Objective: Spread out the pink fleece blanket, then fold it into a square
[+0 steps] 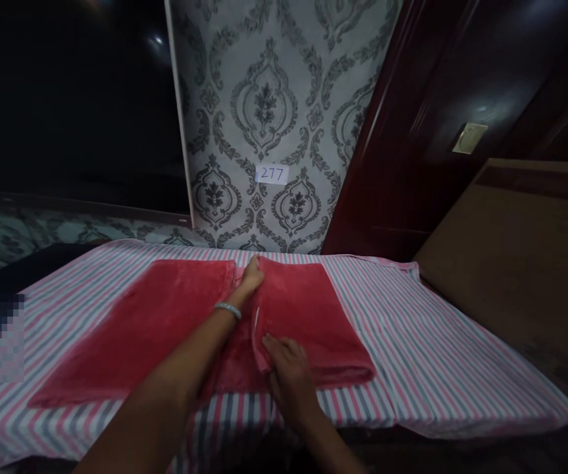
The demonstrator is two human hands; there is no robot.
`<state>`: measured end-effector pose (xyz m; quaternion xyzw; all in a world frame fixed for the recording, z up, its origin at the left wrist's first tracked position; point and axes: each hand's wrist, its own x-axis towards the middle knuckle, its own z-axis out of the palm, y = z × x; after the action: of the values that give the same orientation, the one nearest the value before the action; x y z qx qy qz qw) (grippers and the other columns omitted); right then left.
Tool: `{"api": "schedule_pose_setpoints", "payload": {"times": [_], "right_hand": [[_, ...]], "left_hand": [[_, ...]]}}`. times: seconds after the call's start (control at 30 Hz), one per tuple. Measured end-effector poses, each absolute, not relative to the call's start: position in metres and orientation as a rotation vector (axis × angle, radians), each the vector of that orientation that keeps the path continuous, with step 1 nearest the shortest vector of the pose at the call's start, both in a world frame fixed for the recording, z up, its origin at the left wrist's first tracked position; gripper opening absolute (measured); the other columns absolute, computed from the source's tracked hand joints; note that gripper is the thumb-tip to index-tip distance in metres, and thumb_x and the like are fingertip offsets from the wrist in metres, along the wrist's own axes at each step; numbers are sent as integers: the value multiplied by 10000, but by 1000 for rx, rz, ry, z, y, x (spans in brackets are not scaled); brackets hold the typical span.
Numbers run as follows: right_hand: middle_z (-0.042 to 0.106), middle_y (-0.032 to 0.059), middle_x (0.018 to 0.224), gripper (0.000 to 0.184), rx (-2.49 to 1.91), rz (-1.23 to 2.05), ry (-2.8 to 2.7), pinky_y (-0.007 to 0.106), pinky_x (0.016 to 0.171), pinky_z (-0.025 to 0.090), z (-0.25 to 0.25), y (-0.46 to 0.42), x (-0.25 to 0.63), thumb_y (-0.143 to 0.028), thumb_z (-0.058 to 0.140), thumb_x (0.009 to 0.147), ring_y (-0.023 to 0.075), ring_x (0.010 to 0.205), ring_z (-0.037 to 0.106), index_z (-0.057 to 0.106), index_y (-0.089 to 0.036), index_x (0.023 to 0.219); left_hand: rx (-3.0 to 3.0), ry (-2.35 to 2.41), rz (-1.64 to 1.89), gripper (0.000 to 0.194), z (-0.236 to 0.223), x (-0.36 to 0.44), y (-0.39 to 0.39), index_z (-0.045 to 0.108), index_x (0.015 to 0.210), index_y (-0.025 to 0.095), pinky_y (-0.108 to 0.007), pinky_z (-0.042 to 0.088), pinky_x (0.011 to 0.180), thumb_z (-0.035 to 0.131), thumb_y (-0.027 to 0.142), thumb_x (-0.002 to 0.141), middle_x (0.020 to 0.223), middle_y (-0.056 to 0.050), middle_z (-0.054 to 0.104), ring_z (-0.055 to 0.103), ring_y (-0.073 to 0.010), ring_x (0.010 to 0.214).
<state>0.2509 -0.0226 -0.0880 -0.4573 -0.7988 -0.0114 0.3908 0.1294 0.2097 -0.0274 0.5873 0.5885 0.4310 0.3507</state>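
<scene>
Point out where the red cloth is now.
In the head view, the red cloth lies left of centre on the striped tablecloth, below the patterned wall, with the left hand and right hand at its right-hand fold.

- A folded rectangular red plush fabric [308,303] is laid on a worktop draped with pink, grey and white striped cloth [441,349].
- The far end of its right flap's inner edge is grasped by the left hand [253,274], the near end by the right hand [288,362].
- A pale round bracelet [228,310] is worn on the left wrist.
- A narrow gap is left between both flaps.
</scene>
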Motion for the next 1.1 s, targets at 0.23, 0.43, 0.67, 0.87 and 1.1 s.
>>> {"api": "schedule_pose_setpoints", "payload": {"times": [0.23, 0.43, 0.67, 0.87, 1.1], "right_hand": [[628, 99, 1385, 658, -1358, 108, -2130, 447, 992, 442, -99, -26, 232, -22, 505, 727, 274, 1210, 549, 629, -200, 1348], [624, 107, 1391, 528, -1336, 182, -2160, 458, 993, 458, -83, -34, 238, -117, 561, 840, 283, 1228, 556, 617, -208, 1357], [633, 106, 1375, 421, -1371, 46, -2047, 475, 1121, 379, -47, -17, 278, -325, 508, 982, 266, 1295, 534, 604, -215, 1376], [326, 63, 1631, 575, -1801, -49, -2144, 688, 1141, 209, -77, -12, 287, -503, 538, 966, 388, 1497, 238, 444, -356, 1514], [352, 102, 1616, 554, -1769, -69, -2116, 700, 1128, 216, -90, -16, 283, -429, 559, 967, 392, 1488, 259, 467, -323, 1503]], "left_hand": [[1650, 1653, 951, 605, -39, 112, 204, 513, 1406, 174, -288, 515, 958, 655, 128, 820, 1303, -127, 678, 672, -235, 1146], [1849, 1753, 801, 619, -24, 112, 208, 470, 1435, 116, -345, 538, 911, 638, 179, 843, 1251, -187, 678, 694, -274, 1076], [2374, 1509, 708, 665, -21, 130, 168, 426, 1498, 181, -429, 276, 1210, 614, 342, 881, 1579, -144, 411, 308, -293, 1496], [2694, 1478, 274, 693, -58, 128, 137, 377, 1545, 175, -585, 198, 1208, 464, 538, 961, 1638, -191, 285, 191, -367, 1531], [2570, 1429, 308, 703, -60, 125, 141, 377, 1551, 212, -559, 112, 1231, 489, 554, 947, 1659, -152, 250, 122, -346, 1549]]}}
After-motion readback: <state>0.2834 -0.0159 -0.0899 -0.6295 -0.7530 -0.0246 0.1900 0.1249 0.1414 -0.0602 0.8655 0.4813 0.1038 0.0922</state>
